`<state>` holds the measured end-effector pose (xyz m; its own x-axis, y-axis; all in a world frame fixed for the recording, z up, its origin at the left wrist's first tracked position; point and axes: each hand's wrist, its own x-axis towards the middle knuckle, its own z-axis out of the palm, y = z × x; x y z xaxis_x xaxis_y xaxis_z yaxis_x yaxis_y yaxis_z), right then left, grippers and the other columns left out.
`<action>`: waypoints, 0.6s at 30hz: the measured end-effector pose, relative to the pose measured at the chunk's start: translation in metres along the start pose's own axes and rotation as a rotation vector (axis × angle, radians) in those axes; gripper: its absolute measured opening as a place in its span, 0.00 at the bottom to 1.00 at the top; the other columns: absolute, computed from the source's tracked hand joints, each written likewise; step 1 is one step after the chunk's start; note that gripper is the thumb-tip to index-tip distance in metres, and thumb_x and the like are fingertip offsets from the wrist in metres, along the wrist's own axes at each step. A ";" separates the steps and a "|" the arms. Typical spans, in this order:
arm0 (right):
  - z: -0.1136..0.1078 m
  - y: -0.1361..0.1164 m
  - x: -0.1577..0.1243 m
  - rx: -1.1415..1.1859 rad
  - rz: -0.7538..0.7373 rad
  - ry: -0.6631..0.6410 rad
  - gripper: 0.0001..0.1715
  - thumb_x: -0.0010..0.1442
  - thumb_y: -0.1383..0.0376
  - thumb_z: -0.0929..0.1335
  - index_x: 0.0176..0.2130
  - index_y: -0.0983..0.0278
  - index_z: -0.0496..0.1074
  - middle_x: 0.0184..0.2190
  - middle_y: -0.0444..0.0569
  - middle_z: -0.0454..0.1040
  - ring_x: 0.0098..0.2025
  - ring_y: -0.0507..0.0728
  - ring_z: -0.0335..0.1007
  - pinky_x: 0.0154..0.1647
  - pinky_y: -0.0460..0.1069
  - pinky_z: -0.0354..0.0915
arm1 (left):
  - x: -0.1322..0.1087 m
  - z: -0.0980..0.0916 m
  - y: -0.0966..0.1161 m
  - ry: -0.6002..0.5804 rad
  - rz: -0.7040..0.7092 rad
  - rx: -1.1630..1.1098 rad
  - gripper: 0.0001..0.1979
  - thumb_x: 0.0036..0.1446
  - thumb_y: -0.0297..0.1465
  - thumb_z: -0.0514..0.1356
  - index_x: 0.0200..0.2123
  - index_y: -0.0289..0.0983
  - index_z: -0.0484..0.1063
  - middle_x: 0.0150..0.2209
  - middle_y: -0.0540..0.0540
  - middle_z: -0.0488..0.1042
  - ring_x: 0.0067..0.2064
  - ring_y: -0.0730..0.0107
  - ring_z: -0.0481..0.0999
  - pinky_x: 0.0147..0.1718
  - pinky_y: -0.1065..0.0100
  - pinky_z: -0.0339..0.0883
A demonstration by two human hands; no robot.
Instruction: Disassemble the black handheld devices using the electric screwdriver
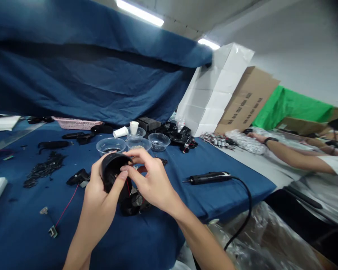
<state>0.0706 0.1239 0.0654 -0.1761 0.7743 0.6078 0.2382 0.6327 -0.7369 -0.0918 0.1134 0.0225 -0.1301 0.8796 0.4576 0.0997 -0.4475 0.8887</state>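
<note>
A black, hollow plastic housing [115, 162] with a curved rim is held up over the blue cloth. My left hand [101, 191] wraps round its left side, thumb across the front. At its right edge my right hand [150, 180] is closed, with thumb and fingertips at the opening; whether a small part is pinched there I cannot make out. A thin red wire shows below the fingers. Beneath the hands lie more black parts [128, 208], partly covered. Left of them sits a black piece [78, 177] with a red wire leading to a small connector board [53, 231].
A black electric screwdriver [210, 177] with its cable lies to the right. Clear bowls [159, 141], paper cups [134, 127] and black parts [183, 137] stand behind. Left are a pile of small black pieces [46, 168] and a pink basket [76, 123]. A co-worker [298, 157] sits at right.
</note>
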 end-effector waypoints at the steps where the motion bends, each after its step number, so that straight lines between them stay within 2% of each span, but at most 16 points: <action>1: -0.010 -0.001 0.007 -0.129 -0.028 -0.046 0.07 0.73 0.63 0.73 0.50 0.58 0.81 0.47 0.45 0.88 0.50 0.56 0.86 0.48 0.49 0.79 | 0.002 0.000 0.001 0.004 -0.057 -0.031 0.30 0.66 0.52 0.73 0.65 0.45 0.76 0.62 0.41 0.82 0.64 0.44 0.83 0.61 0.55 0.79; 3: -0.035 0.000 0.025 -0.412 -0.004 -0.103 0.09 0.76 0.61 0.71 0.50 0.58 0.83 0.52 0.47 0.87 0.55 0.57 0.83 0.55 0.51 0.78 | 0.006 0.000 0.003 -0.005 -0.176 -0.123 0.31 0.62 0.52 0.75 0.61 0.44 0.76 0.58 0.41 0.84 0.53 0.45 0.89 0.47 0.56 0.84; 4: -0.050 0.004 0.038 -0.588 0.111 -0.084 0.11 0.79 0.59 0.69 0.51 0.57 0.83 0.53 0.46 0.86 0.54 0.55 0.83 0.56 0.50 0.78 | 0.007 0.000 0.004 0.002 -0.225 -0.164 0.31 0.60 0.52 0.76 0.60 0.44 0.75 0.56 0.41 0.84 0.47 0.47 0.90 0.40 0.58 0.85; 5: -0.065 0.010 0.052 -0.682 0.192 -0.039 0.16 0.82 0.59 0.65 0.55 0.60 0.82 0.55 0.49 0.85 0.56 0.56 0.82 0.60 0.53 0.77 | 0.007 0.000 0.005 0.018 -0.258 -0.190 0.32 0.59 0.51 0.77 0.59 0.44 0.75 0.56 0.41 0.85 0.42 0.50 0.90 0.35 0.60 0.84; 7: -0.092 0.030 0.083 -0.806 0.328 -0.004 0.18 0.82 0.61 0.64 0.59 0.65 0.79 0.59 0.57 0.82 0.61 0.61 0.79 0.68 0.60 0.74 | 0.007 0.000 0.007 0.075 -0.274 -0.189 0.30 0.59 0.50 0.77 0.58 0.43 0.76 0.52 0.42 0.86 0.38 0.53 0.89 0.32 0.62 0.82; 8: -0.103 0.042 0.098 -0.857 0.406 -0.034 0.18 0.80 0.59 0.68 0.60 0.65 0.78 0.61 0.58 0.80 0.62 0.63 0.78 0.67 0.62 0.76 | 0.006 0.000 0.009 0.106 -0.267 -0.178 0.29 0.59 0.50 0.77 0.57 0.42 0.76 0.48 0.42 0.87 0.38 0.53 0.89 0.32 0.62 0.82; 9: -0.111 0.055 0.112 -0.896 0.486 -0.084 0.22 0.76 0.55 0.73 0.62 0.63 0.77 0.63 0.57 0.78 0.61 0.64 0.79 0.63 0.64 0.78 | 0.004 0.001 0.011 0.132 -0.263 -0.171 0.28 0.60 0.50 0.76 0.56 0.41 0.77 0.44 0.42 0.88 0.37 0.52 0.88 0.31 0.63 0.82; 11: -0.119 0.080 0.133 -0.944 0.639 -0.215 0.26 0.74 0.54 0.75 0.64 0.63 0.76 0.64 0.58 0.77 0.60 0.64 0.80 0.61 0.63 0.80 | 0.001 0.002 0.016 0.155 -0.265 -0.190 0.28 0.59 0.51 0.76 0.53 0.39 0.79 0.36 0.44 0.87 0.33 0.53 0.87 0.27 0.63 0.79; 13: -0.118 0.102 0.146 -0.968 0.768 -0.337 0.26 0.75 0.54 0.75 0.65 0.64 0.75 0.63 0.57 0.77 0.60 0.64 0.80 0.60 0.63 0.80 | -0.002 0.004 0.021 0.136 -0.284 -0.261 0.29 0.57 0.50 0.77 0.51 0.38 0.79 0.30 0.46 0.85 0.26 0.58 0.82 0.23 0.66 0.76; 15: -0.113 0.119 0.151 -0.978 0.855 -0.424 0.26 0.75 0.54 0.74 0.65 0.63 0.75 0.63 0.57 0.78 0.60 0.64 0.80 0.60 0.64 0.80 | -0.003 0.006 0.025 0.091 -0.335 -0.360 0.28 0.56 0.48 0.78 0.52 0.38 0.78 0.27 0.47 0.83 0.23 0.63 0.79 0.21 0.68 0.74; 18: -0.105 0.137 0.151 -0.974 0.921 -0.483 0.26 0.75 0.54 0.74 0.65 0.63 0.75 0.63 0.57 0.77 0.60 0.64 0.80 0.60 0.64 0.80 | -0.003 0.007 0.030 0.060 -0.421 -0.469 0.28 0.55 0.46 0.78 0.52 0.37 0.78 0.27 0.47 0.83 0.24 0.65 0.79 0.23 0.69 0.75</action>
<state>0.1766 0.3256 0.0874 0.1437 0.9509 -0.2740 0.9606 -0.2006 -0.1925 -0.0814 0.0985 0.0477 -0.1202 0.9913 0.0545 -0.4132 -0.0998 0.9051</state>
